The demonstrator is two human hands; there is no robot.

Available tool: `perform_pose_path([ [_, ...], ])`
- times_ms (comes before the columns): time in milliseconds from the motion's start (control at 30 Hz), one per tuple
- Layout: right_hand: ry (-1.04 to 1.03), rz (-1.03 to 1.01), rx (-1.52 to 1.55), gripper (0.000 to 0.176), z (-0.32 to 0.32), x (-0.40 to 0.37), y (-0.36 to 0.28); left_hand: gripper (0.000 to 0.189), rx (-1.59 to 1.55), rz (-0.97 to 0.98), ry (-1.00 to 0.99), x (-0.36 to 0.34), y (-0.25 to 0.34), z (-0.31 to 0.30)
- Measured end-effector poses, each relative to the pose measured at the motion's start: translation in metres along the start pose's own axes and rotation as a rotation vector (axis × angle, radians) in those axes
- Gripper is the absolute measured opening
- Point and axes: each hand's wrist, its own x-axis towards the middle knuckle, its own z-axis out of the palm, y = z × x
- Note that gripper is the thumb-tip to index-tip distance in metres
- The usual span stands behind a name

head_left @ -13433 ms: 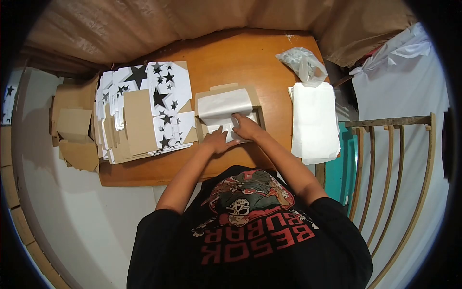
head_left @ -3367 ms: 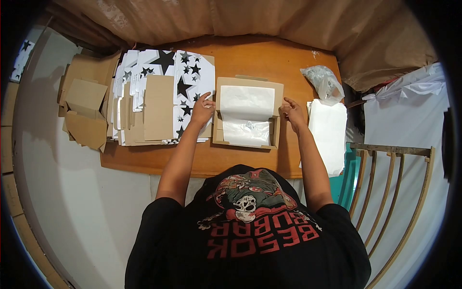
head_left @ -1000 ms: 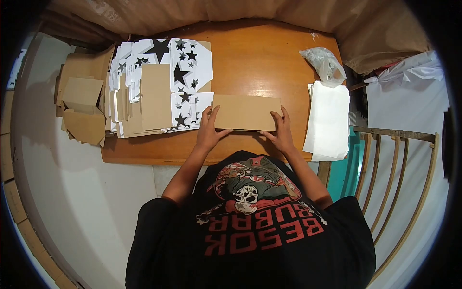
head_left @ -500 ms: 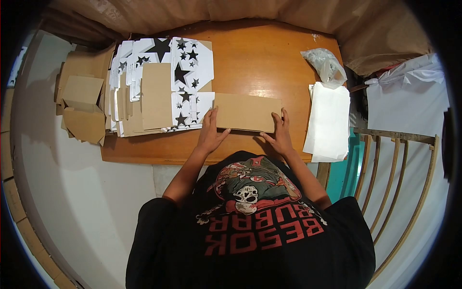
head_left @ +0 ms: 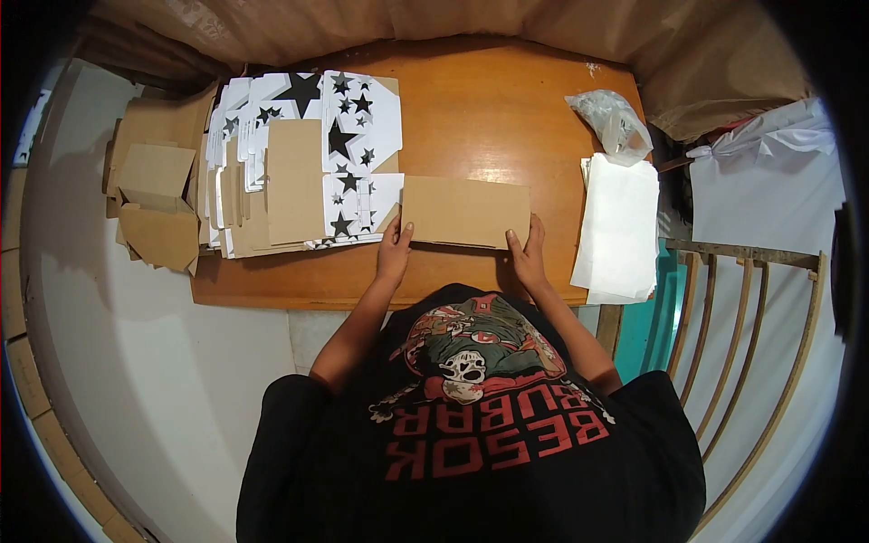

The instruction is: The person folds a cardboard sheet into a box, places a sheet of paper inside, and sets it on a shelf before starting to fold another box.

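A plain brown folded cardboard piece (head_left: 466,210) lies in front of me at the table's near side, its long edges running left to right. My left hand (head_left: 395,252) grips its lower left corner, thumb on top and fingers at the side and partly hidden. At the lower right corner, my right hand (head_left: 528,257) holds it the same way, with the thumb by the near edge. Just left of the piece sits a stack of flat white cardboard sheets with black stars (head_left: 362,136), touching or nearly touching it. A brown cardboard strip (head_left: 295,181) rests on that stack.
Opened brown cardboard (head_left: 158,195) hangs past the left end of the wooden table (head_left: 489,109). White paper sheets (head_left: 620,231) lie at the right, with a clear plastic bag (head_left: 615,127) above them. A wooden slatted rack (head_left: 742,271) stands beyond the table's right side.
Both hands have shifted slightly toward me and closed round the cardboard piece's lower corners. Fingers that lay on its top and sides now reach round its edges. The piece has barely moved.
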Motion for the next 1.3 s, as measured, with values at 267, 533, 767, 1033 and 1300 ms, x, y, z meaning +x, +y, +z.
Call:
perform_pose_path([
  [267, 0.023, 0.022, 0.109, 0.056, 0.002, 0.005, 0.020, 0.061, -0.022, -0.105, -0.071, 0.008, 0.000, -0.010],
  [533, 0.030, 0.175, 0.257, 0.053, -0.002, 0.008, 0.022, 0.065, 0.031, -0.163, -0.093, 0.011, 0.011, -0.009],
  [767, -0.046, 0.316, 0.247, 0.055, -0.010, 0.018, -0.002, 0.067, 0.274, 0.208, -0.128, 0.062, -0.033, -0.023],
  [1033, 0.074, -0.252, -0.213, 0.063, -0.018, 0.072, -0.033, 0.068, 0.702, 0.656, 0.071, 0.047, 0.066, 0.011],
  [1300, 0.201, -0.177, -0.018, 0.092, 0.003, 0.076, -0.029, 0.084, 0.583, 0.566, 0.008, 0.063, 0.035, 0.023],
])
